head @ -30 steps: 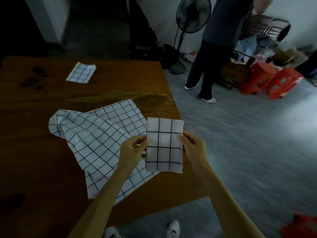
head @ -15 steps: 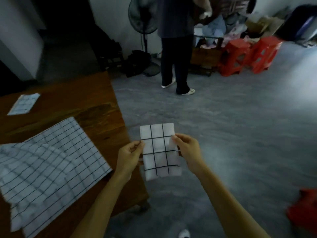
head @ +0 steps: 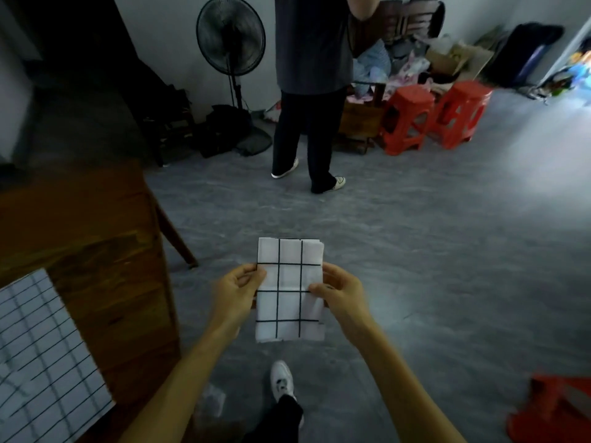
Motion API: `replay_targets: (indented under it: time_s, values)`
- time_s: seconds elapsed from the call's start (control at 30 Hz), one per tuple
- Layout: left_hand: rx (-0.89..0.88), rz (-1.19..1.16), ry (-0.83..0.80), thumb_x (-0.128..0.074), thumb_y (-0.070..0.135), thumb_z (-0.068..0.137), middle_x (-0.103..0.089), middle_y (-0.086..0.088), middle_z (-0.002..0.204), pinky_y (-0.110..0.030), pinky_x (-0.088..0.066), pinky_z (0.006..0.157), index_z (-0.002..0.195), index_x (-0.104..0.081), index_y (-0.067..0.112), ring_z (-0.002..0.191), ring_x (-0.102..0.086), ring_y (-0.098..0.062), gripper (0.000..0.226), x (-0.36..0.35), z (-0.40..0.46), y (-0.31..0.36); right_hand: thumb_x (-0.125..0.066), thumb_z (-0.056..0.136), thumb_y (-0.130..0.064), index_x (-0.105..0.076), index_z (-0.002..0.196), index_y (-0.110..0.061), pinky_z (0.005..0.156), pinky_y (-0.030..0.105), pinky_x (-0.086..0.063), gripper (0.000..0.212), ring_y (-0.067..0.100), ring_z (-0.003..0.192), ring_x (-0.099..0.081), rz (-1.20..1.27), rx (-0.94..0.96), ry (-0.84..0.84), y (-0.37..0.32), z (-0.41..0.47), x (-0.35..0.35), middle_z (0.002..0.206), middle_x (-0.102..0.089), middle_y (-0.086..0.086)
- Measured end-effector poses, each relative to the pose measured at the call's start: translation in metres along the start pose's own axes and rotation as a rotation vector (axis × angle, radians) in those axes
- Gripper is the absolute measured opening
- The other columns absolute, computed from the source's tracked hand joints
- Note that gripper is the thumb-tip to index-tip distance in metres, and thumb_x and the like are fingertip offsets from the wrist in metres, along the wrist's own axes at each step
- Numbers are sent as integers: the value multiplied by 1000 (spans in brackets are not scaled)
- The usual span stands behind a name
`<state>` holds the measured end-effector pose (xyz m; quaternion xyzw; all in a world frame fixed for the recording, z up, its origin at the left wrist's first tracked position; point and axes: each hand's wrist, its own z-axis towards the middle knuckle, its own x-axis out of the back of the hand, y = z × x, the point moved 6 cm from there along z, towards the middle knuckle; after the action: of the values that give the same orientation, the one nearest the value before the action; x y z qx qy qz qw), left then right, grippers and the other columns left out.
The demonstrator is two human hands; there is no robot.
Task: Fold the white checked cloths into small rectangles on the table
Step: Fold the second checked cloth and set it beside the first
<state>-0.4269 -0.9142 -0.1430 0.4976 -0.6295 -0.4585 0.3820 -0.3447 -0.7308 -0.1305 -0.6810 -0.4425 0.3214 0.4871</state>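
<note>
A small folded white checked cloth [head: 289, 290] hangs in the air over the grey floor, to the right of the wooden table [head: 96, 251]. My left hand [head: 238, 289] pinches its left edge and my right hand [head: 340, 290] pinches its right edge. An unfolded white checked cloth [head: 41, 362] lies on the table at the lower left, partly cut off by the frame edge.
A person [head: 311, 91] stands on the floor ahead, beside a standing fan [head: 231, 43]. Two red plastic stools [head: 431, 116] stand at the right by a pile of clutter; another red stool [head: 553, 407] is at the lower right. My shoe [head: 281, 377] shows below.
The view has swung right, away from the table. The folded cloth, held in both hands, has gone from above the table's edge to over the floor. The far folded cloth has left the view.
</note>
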Motion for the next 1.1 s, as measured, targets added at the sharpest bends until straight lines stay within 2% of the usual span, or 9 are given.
replay_targets:
  time_s: [0.03, 0.1, 0.23, 0.43, 0.5, 0.6, 0.8, 0.93, 1.1]
  values:
    - [6, -14, -37, -66, 16, 86, -73, -4, 96, -32, -57, 69, 105, -65, 10, 85, -70, -17, 20, -6, 17, 0, -66, 80, 5, -68, 103, -24, 69, 25, -56, 37, 17, 87, -71, -11, 5, 3, -6, 18, 1, 95, -75, -1]
    - [9, -35, -83, -69, 9, 82, -72, -4, 99, -34, -57, 73, 108, -63, 11, 88, -70, -18, 26, -14, 51, 3, -65, 80, 6, -68, 108, -21, 73, 32, -57, 39, 20, 90, -71, -29, 22, 2, -18, 58, -3, 97, -75, 2]
    - [-8, -74, -28, -72, 4, 78, -72, -1, 97, -36, -57, 77, 102, -64, 20, 89, -69, -18, 29, -10, 129, 19, -63, 82, 7, -64, 118, -11, 83, 43, -57, 41, 23, 92, -71, -91, 20, -33, -53, 137, -24, 100, -74, 6]
    - [-44, -136, 48, -73, 2, 77, -72, 5, 94, -24, -56, 70, 97, -63, 25, 85, -69, -10, 32, 25, 231, 78, -64, 82, 4, -64, 117, -17, 85, 47, -56, 41, 21, 93, -70, -151, 37, -132, -108, 256, -81, 101, -74, 2]
    - [-52, -142, 84, -72, -1, 77, -71, 5, 94, -18, -53, 65, 100, -64, 21, 83, -69, -7, 32, 41, 258, 92, -66, 81, 2, -64, 118, -19, 87, 47, -56, 42, 21, 96, -70, -143, 46, -169, -120, 287, -103, 102, -74, 2]
    - [-48, -140, 164, -72, -1, 76, -71, 3, 97, -21, -55, 70, 107, -62, 16, 87, -69, -9, 36, 67, 306, 106, -69, 80, 0, -62, 121, -18, 89, 44, -55, 46, 20, 101, -68, -164, 55, -258, -133, 342, -139, 107, -72, 1]
    - [-35, -112, 310, -72, -3, 76, -74, 9, 88, -25, -56, 74, 97, -64, 24, 87, -69, -11, 35, 107, 408, 118, -71, 79, 3, -58, 121, -17, 79, 22, -55, 48, 5, 96, -67, -203, 65, -441, -151, 453, -214, 107, -71, -4]
    - [-32, -49, 425, -71, -1, 77, -73, 5, 96, -29, -56, 77, 99, -64, 26, 89, -69, -11, 36, 132, 484, 141, -74, 77, 0, -60, 120, -19, 83, 24, -55, 50, 5, 98, -66, -201, 77, -539, -170, 542, -264, 109, -70, -7]
    - [-9, -38, 564, -70, 0, 78, -73, 5, 97, -35, -57, 78, 104, -64, 21, 90, -69, -12, 34, 164, 566, 187, -72, 79, -1, -65, 105, -27, 77, 25, -56, 37, 9, 93, -69, -148, 1, -642, -214, 644, -327, 98, -73, -9]
